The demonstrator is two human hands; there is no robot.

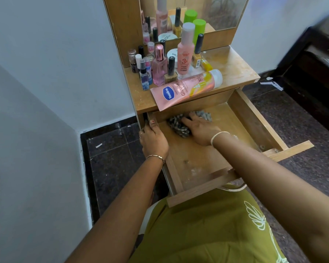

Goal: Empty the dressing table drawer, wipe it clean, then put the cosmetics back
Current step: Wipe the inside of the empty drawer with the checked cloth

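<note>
Flat, with straight fingers, the right hand [199, 130] presses on a grey-and-white patterned cloth [178, 128] at the back of the open wooden drawer [254, 122]; it does not close around the cloth. Just left of it, the left hand [153, 142] grips the left wall of the drawer. Its thumb is on the top edge and the other fingers curl over the outside, mostly hidden from me.

Beyond the hands, on the wooden table top [233, 71], lies a pink plastic tube [186, 86], and its flat end hangs over the edge just above the cloth. On it I read "Vaseline", "Gluta-Hya" and "10X"; the smaller lines are too blurred. Behind it stand a tall pink bottle with a white cap [185, 56], marked with a big "3", and a white round jar [172, 54] where only "NAIL" can be read. Small nail polish bottles [170, 70] and a pink glass perfume bottle [159, 67] crowd to the left of these. The mirror [222, 12] repeats some of them.

The right forearm covers the near right part of the drawer floor, and a green garment [207, 234] hides part of the front panel.
</note>
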